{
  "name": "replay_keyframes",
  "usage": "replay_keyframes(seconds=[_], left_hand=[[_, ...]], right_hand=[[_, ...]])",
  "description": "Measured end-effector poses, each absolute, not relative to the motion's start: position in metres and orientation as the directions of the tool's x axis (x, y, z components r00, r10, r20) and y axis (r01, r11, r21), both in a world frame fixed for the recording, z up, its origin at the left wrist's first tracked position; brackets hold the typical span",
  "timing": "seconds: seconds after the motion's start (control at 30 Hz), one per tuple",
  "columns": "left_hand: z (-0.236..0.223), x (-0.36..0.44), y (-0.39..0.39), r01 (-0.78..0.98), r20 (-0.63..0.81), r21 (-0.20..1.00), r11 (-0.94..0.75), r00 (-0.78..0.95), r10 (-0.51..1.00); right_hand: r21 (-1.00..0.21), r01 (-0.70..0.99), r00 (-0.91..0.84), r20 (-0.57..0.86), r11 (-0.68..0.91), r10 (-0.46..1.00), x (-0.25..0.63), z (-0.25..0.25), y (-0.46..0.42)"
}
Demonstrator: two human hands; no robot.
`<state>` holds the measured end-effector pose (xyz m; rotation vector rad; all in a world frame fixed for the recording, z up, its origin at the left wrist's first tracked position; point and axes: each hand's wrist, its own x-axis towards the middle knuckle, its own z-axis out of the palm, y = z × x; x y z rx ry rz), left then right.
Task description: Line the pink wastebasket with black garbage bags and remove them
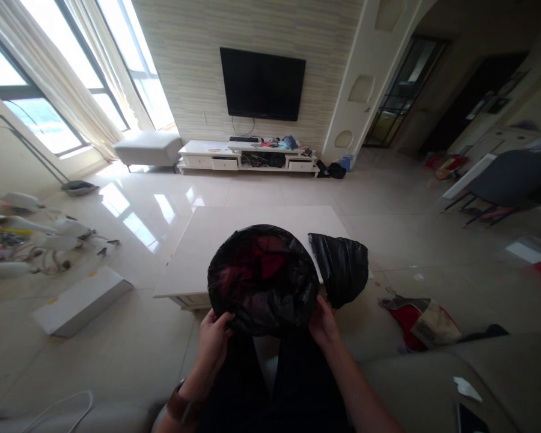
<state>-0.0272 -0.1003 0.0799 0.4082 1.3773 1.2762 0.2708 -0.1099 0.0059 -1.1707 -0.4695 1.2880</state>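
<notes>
A round bin [261,258] lined with a black garbage bag [270,310] is in front of me, its mouth facing up toward me. Dark red shows inside it through the thin liner. At the near left of the rim, my left hand [214,337] pinches the folded-over bag between thumb and fingers. My right hand [323,325] grips the bag at the right side of the rim, with its fingertips partly hidden. Just right of the bin, a pleated black bundle of plastic bags [344,264] lies at the edge of the white coffee table [198,240].
A long white box [83,300] lies on the floor to the left. Red and beige cloth bags [419,322] lie at right. A grey sofa [433,385] borders the near side, with a crumpled tissue [467,389] on it. A cluttered TV cabinet [252,157] stands along the far wall.
</notes>
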Motion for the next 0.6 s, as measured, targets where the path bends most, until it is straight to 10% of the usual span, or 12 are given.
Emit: replay_keyframes(seconds=[0.6], left_hand=[[0.110,-0.044,-0.109,-0.279,-0.403,0.898,0.339,-0.217,0.889]], right_hand=[[-0.903,-0.427,0.333,-0.202,-0.044,0.921,0.282,0.054,-0.108]])
